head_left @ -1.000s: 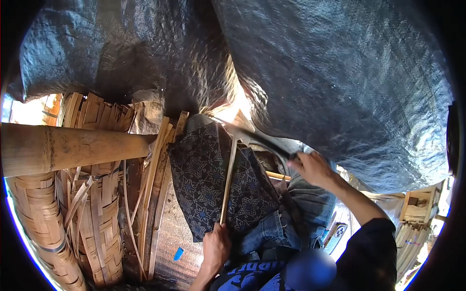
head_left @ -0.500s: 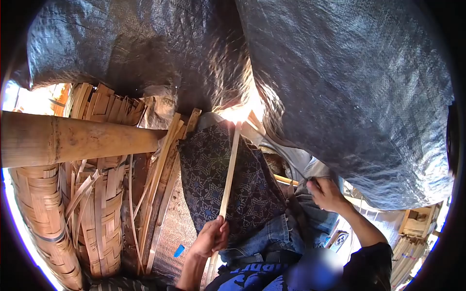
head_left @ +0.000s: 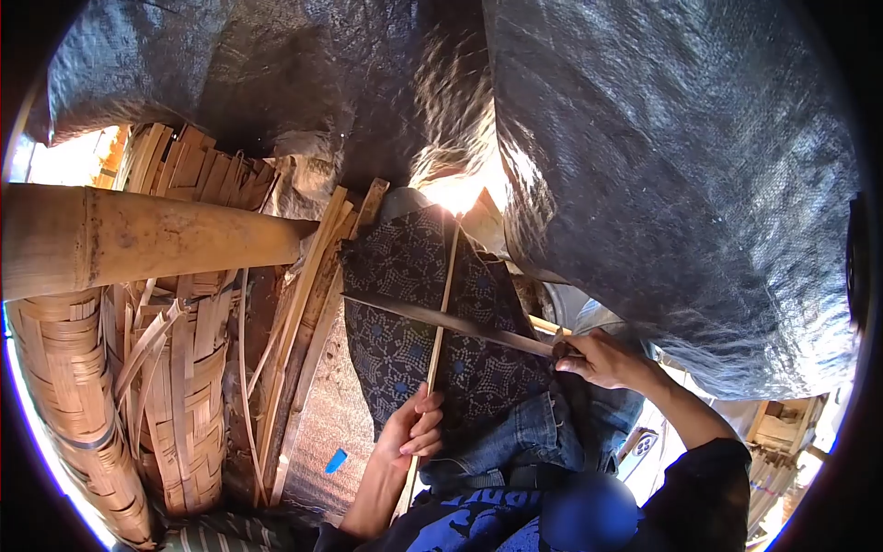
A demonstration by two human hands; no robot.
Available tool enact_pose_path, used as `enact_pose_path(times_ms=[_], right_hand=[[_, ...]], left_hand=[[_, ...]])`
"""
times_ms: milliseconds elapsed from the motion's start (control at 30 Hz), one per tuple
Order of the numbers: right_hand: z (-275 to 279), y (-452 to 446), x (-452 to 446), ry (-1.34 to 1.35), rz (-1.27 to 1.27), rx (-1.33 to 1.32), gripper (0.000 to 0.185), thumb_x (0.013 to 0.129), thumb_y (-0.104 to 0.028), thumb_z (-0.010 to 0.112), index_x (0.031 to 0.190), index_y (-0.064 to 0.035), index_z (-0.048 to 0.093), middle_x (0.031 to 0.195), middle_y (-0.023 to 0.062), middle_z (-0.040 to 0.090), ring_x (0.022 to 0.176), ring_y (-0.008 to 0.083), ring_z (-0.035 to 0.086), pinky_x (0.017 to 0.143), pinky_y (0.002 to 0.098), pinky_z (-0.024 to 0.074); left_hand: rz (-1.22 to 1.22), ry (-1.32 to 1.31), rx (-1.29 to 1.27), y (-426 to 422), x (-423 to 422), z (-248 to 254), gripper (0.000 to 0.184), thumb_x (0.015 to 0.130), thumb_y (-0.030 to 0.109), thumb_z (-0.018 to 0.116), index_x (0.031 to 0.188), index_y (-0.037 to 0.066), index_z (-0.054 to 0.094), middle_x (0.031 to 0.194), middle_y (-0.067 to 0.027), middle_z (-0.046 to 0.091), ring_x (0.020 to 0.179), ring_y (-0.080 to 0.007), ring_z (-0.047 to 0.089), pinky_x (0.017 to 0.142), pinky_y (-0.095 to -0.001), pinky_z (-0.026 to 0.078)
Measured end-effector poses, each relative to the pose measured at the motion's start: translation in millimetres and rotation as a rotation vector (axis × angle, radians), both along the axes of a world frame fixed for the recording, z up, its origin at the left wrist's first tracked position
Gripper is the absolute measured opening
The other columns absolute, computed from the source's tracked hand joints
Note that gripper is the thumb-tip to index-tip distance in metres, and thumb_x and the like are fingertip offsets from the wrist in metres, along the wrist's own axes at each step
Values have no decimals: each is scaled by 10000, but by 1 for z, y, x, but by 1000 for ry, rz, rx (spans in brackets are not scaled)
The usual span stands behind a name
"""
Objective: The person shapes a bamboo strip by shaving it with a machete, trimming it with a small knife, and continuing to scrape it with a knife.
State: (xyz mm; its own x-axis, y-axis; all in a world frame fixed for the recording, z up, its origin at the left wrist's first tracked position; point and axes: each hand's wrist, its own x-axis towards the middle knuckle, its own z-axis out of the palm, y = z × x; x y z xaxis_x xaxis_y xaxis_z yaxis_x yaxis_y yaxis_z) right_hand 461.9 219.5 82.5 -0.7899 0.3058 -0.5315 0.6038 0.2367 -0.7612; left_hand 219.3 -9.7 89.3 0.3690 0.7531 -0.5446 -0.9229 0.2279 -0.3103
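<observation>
My left hand [head_left: 411, 431] is closed around a thin pale bamboo strip [head_left: 445, 313], which runs up from my lap over a dark patterned cloth [head_left: 395, 262]. In my right hand [head_left: 598, 357] is the handle of a long knife [head_left: 460, 324]. Its blade points left and lies across the strip, above my left hand. The cloth covers my leg beside blue denim [head_left: 520, 432].
A thick bamboo pole [head_left: 184, 241] juts in from the left over woven bamboo baskets [head_left: 69, 368]. Split bamboo pieces [head_left: 308, 294] lean beside the cloth. A dark tarp [head_left: 671, 184] hangs overhead. A blue scrap [head_left: 337, 461] lies on the ground.
The knife has swung from pointing up and away to lying across the strip. My left hand has shifted along the strip, and the strip now shows a narrower face.
</observation>
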Motion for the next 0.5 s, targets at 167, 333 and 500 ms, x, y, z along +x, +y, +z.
enact_pose_path(times_ms=[167, 333, 500], right_hand=[[-16, -3, 4, 95, 21, 155, 415, 876, -390, 599, 978, 11, 572, 668, 195, 615, 638, 338, 637, 588, 437, 449], [20, -8, -5, -67, 28, 67, 472, 815, -453, 650, 932, -5, 558, 634, 207, 585, 630, 384, 613, 588, 459, 440], [17, -17, -4, -25, 105, 125, 393, 876, -400, 607, 899, -11, 554, 601, 182, 563, 594, 354, 604, 564, 452, 428]], left_hand=[[-58, 159, -30, 6, 2, 8, 348, 1014, 403, 304, 755, 183, 378, 466, 58, 267, 277, -65, 228, 338, -218, 235], [-52, 117, -3, -1, 3, 11, 348, 1014, 398, 312, 746, 185, 377, 461, 59, 259, 276, -61, 218, 335, -210, 228], [-49, 145, -40, -5, 6, 14, 352, 1013, 398, 316, 741, 184, 376, 460, 59, 260, 274, -59, 214, 327, -211, 219]])
